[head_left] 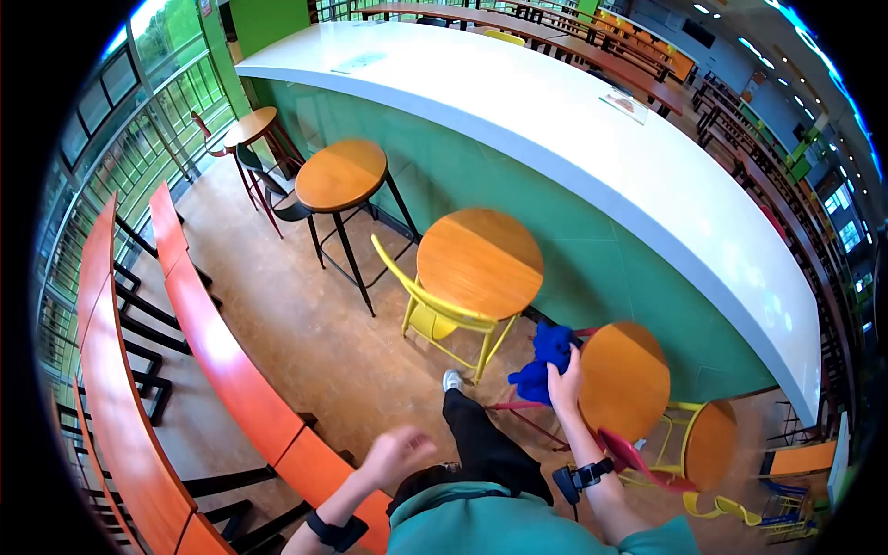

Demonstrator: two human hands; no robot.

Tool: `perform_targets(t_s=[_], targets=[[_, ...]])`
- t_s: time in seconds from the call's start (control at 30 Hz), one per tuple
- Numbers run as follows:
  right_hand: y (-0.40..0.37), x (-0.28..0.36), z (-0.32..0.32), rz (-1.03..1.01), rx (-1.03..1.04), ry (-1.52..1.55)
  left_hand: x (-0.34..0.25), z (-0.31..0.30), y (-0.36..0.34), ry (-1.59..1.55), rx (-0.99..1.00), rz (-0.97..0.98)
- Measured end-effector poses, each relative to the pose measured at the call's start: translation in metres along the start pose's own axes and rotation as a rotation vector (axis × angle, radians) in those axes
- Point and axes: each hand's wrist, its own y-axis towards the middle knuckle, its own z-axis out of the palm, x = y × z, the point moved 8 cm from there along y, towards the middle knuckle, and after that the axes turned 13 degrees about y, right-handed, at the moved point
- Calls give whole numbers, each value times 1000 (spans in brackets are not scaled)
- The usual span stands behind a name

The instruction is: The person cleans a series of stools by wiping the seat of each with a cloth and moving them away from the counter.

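My right hand (565, 377) is closed on a blue cloth-like bundle (553, 346), held beside the left edge of a round wooden table (624, 379). Part of the blue bundle hangs to the lower left of the hand. My left hand (400, 455) is raised over the floor near the orange bench, blurred by motion, its fingers loosely apart with nothing visible in them. A red chair (634, 458) stands at the near side of the round table.
A yellow chair (444, 310) stands by another round table (480, 263) ahead. Farther off are a tall wooden-topped table (341, 175) and a long white counter (518, 83). Orange benches (217, 342) run along the left. A smaller round top (709, 446) is at the right.
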Motion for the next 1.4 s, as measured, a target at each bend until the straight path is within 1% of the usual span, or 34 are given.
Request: perform_targets(t_s=[0.03,0.1,0.13,0.17,0.23,0.3,0.37,0.4,0.43,0.47,0.5,0.53,0.57,0.6,0.63,0.67,0.73,0.77,0.87,0.93,0.97,1.03,1.1,1.17,1.23,1.27,1.3,1.37,1.4], targets=[[18,19,6,-76,-20,-14,-5,-38,17,14,-243,21],[50,61,25,-228,16,-73,-14,-99,46,60,-527,1],[65,65,40,-299,52,-171,-26,-124,60,201,-613,44],[78,67,57,-359,76,-258,-44,-146,77,303,-651,108],[104,59,100,-259,315,-362,-60,-171,116,417,-654,202],[120,53,137,-222,474,-595,-76,-179,156,573,-625,300],[128,3,171,-96,733,-648,-66,-167,197,631,-582,374],[126,-26,184,-42,825,-632,-57,-158,210,655,-562,404],[122,-41,190,9,921,-616,-44,-151,216,639,-506,368],[120,-50,192,-76,950,-738,-31,-145,217,625,-457,331],[123,-52,196,-71,969,-738,-21,-143,220,613,-409,296],[132,-53,201,-52,934,-650,-27,-149,217,589,-606,362],[139,-55,203,-27,899,-563,-23,-149,218,573,-616,376],[148,-53,208,3,899,-564,-19,-148,218,558,-623,392],[157,-50,213,10,901,-598,-16,-147,216,541,-626,406],[164,-47,219,17,907,-636,-18,-148,213,519,-683,463],[183,-44,238,32,930,-698,-17,-146,213,544,-656,473],[192,-40,248,35,950,-676,-17,-145,211,556,-636,475],[213,-20,279,40,972,-679,-16,-146,209,552,-694,514],[217,-15,301,-39,937,-714,-17,-146,208,548,-768,558],[215,-14,312,-78,924,-733,-17,-145,209,554,-772,562],[205,-3,328,-242,905,-715,-17,-144,207,565,-774,567],[188,4,339,-420,938,-654,-15,-143,207,566,-773,561],[165,9,340,-554,967,-578,-15,-143,208,562,-766,568],[134,10,332,-632,1094,-553,-13,-140,208,565,-750,561],[119,13,321,-707,1156,-496,-12,-140,207,569,-743,561],[107,14,306,-810,1141,-392,-12,-140,206,581,-726,573],[91,4,270,-889,1219,-328,-13,-139,207,610,-706,603],[89,-7,252,-871,1247,-354,-12,-139,207,611,-710,615]])
